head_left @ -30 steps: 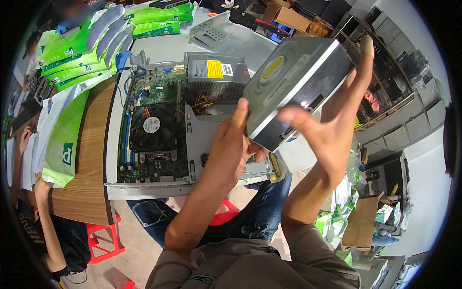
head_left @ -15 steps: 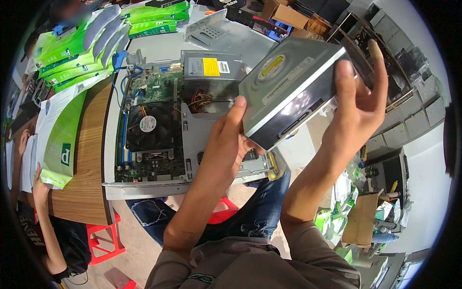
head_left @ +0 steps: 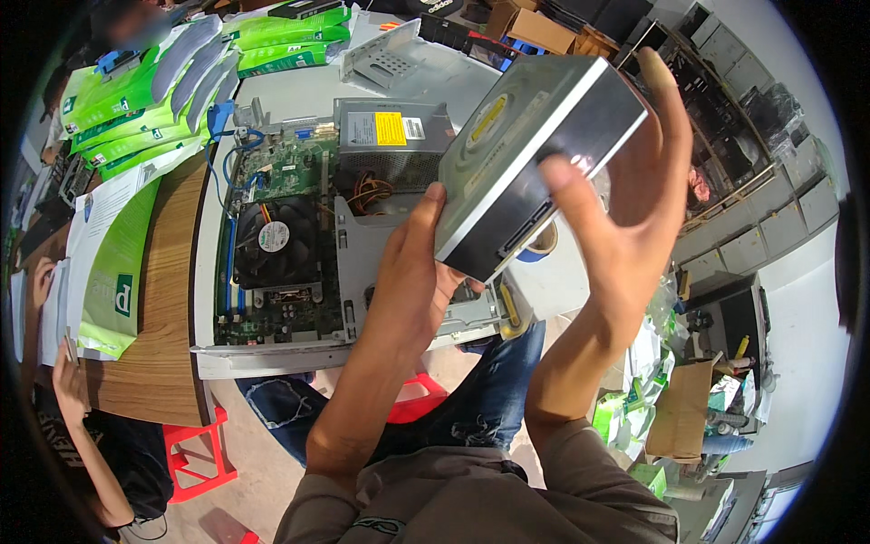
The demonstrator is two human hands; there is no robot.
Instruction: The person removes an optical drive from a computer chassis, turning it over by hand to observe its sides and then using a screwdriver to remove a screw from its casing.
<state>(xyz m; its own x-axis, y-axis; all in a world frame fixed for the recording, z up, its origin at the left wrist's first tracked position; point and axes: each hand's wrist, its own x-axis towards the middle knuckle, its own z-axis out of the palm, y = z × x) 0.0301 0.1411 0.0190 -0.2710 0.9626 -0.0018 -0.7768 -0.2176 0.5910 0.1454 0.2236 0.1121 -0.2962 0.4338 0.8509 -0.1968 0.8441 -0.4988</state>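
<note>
Pinching the optical drive (head_left: 521, 168) by its near-left edge in the left hand (head_left: 417, 272), with the right hand (head_left: 625, 236) spread at the dark front; can't tell if touching. Best keep that pinch steady, clear of the open computer case (head_left: 358, 238) below-left and black fan (head_left: 274, 258) farther left.

Boxy grey drive (head_left: 528, 150) with dark glossy face, tilted in mid-air
</note>
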